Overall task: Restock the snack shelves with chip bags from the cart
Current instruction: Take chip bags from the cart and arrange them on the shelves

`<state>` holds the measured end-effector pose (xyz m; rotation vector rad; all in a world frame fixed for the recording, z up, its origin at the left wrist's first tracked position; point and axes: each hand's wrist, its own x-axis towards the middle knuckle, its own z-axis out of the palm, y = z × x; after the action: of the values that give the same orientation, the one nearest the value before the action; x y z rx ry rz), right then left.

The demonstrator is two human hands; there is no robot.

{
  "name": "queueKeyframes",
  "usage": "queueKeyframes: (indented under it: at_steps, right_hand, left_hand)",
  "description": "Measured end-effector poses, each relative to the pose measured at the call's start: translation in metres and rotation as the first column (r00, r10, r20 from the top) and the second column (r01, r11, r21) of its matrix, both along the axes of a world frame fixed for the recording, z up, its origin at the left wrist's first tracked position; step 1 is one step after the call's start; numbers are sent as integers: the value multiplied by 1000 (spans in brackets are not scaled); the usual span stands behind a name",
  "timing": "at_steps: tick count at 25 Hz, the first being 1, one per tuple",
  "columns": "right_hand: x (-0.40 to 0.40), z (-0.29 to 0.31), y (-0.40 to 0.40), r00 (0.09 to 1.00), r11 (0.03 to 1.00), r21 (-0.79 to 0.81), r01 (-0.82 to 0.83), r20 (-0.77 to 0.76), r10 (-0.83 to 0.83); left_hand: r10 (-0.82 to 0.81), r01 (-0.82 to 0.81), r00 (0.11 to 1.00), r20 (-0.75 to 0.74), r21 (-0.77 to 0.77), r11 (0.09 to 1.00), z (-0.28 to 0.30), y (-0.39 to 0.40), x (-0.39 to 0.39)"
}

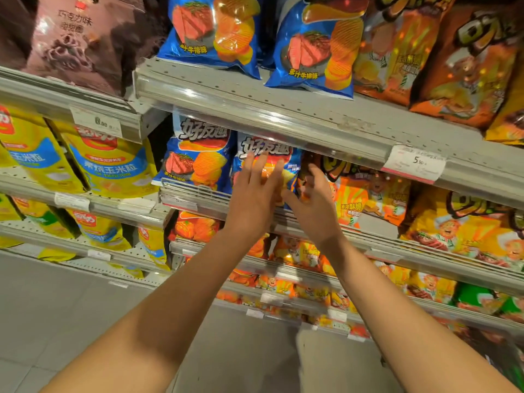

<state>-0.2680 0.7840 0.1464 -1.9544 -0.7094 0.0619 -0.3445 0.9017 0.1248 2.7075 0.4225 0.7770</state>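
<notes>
Head view: the left hand lies flat, fingers straight, against the front of a blue steak-flavour chip bag standing on the second shelf. The right hand hangs just beside it, fingers loosely spread, gripping nothing. The bag looks light, air-puffed, slick and crushable; better taken by its crimped top edge, above the left palm.

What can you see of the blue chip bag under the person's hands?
The blue chip bag is glossy plastic with bold white lettering and orange chips pictured. It stands upright on the second shelf, beside a matching bag. The left hand lies flat on its front; the right hand is at its right edge.
</notes>
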Motion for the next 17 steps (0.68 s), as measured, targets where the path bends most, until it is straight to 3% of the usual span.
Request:
queueKeyframes:
  at_steps: [6, 11, 14, 17]
  right_hand:
    - [-10, -5, -59, 997, 994, -71, -78, -17, 77]
    - [-13, 2, -123, 999, 998, -58, -16, -53, 13]
    - [-15, 2, -180, 998, 999, -15, 48, -44, -49]
    - [-21, -6, -256, 981, 987, 32, 157, -118, -152]
  left_hand:
    - [70, -59, 991, -115, 98, 993, -8, 2, 10]
    - [128, -127, 992, 16, -55, 990, 5, -32, -4]
    - [-27, 30, 990, 137, -21, 999, 2, -90, -2]
    - [-207, 208, 970, 130, 2, 978, -15, -171, 10]
